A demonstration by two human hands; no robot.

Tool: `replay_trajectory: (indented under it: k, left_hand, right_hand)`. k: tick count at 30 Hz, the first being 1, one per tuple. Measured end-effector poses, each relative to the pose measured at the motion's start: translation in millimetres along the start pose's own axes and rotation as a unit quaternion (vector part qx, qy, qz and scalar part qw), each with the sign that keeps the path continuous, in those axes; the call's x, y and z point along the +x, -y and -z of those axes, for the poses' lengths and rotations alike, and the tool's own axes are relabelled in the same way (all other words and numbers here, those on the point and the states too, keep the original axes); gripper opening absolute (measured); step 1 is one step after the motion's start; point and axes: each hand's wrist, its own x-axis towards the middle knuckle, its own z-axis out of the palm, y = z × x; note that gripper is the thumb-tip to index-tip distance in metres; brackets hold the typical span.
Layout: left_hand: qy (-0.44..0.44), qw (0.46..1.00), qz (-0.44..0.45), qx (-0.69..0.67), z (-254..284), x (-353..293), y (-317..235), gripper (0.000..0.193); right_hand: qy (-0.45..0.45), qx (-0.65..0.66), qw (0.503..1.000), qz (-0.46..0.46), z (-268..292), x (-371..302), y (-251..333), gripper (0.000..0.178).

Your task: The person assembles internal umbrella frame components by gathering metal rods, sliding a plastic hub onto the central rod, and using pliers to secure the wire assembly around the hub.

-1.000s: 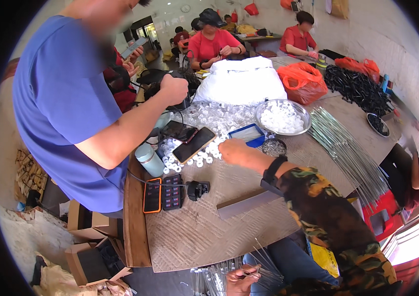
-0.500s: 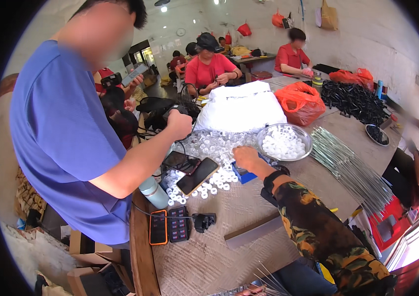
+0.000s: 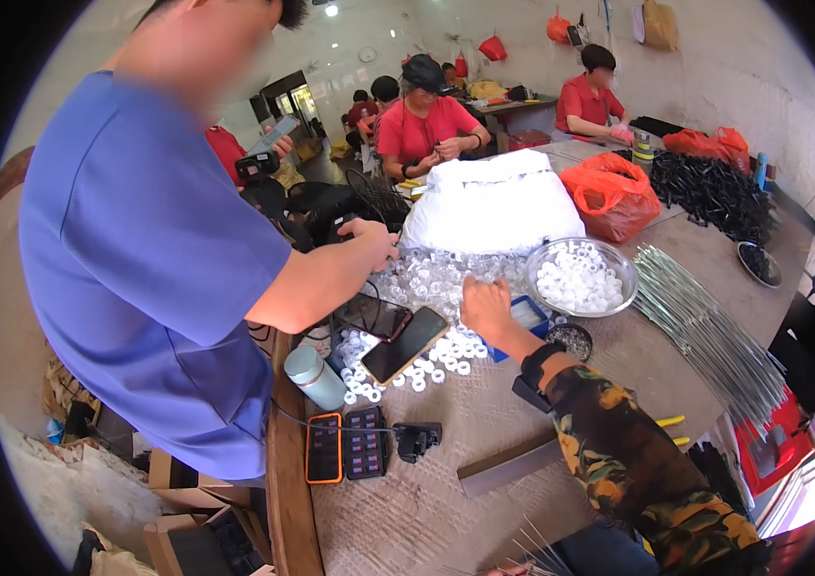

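My right hand (image 3: pixel 487 309), in a dark camouflage-patterned sleeve with a black wristband, is over the near edge of a heap of clear plastic pieces (image 3: pixel 446 276). Its fingers are curled, and whatever they pinch is hidden. Just right of it sits a small blue box (image 3: pixel 528 313), with a round dark dish (image 3: pixel 572 340) of small parts beside it. Only a sliver of my left hand (image 3: pixel 511 570) shows at the bottom edge, closed around thin metal rods (image 3: pixel 544 549) that fan upward.
A glass-like bowl (image 3: pixel 630 288) of white rings, a white sack (image 3: pixel 494 206) and a bundle of metal rods (image 3: pixel 705 326) lie beyond. Two phones (image 3: pixel 405 348), a bottle (image 3: pixel 315 377) and loose white rings are left. A co-worker in blue (image 3: pixel 148 221) reaches across the table's left side.
The view has shifted, so the scene sits further right. My right hand has lifted slightly from beside the blue box, uncovering more of it. The co-worker's hand has lowered toward the clear pieces.
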Motion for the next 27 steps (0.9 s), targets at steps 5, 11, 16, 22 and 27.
replay_trajectory:
  k: [5, 11, 16, 22, 27]
  left_hand:
    - [0.357, 0.906, -0.13, 0.184, 59.9, 45.9, 42.2, 0.046]
    - [0.189, 0.978, -0.075, 0.046, -35.3, 3.1, 8.5, 0.027]
    - [0.23, 0.963, -0.07, 0.124, -100.3, -13.0, -8.3, 0.018]
    - [0.188, 0.967, -0.057, 0.165, -129.5, -35.4, 3.0, 0.008]
    - [0.15, 0.969, -0.029, 0.193, -149.7, -45.3, 8.3, 0.018]
  right_hand:
    - [0.094, 0.438, 0.889, 0.091, 96.7, -49.3, 4.1, 0.018]
    - [0.334, 0.501, 0.777, 0.181, 216.9, -176.6, -39.2, 0.021]
    - [0.47, 0.624, 0.619, 0.08, 227.8, -252.5, -71.1, 0.027]
    - [0.482, 0.678, 0.551, 0.063, 228.0, -287.5, -89.8, 0.03]
    - [0.37, 0.665, 0.635, 0.137, 230.0, -307.4, -91.3, 0.017]
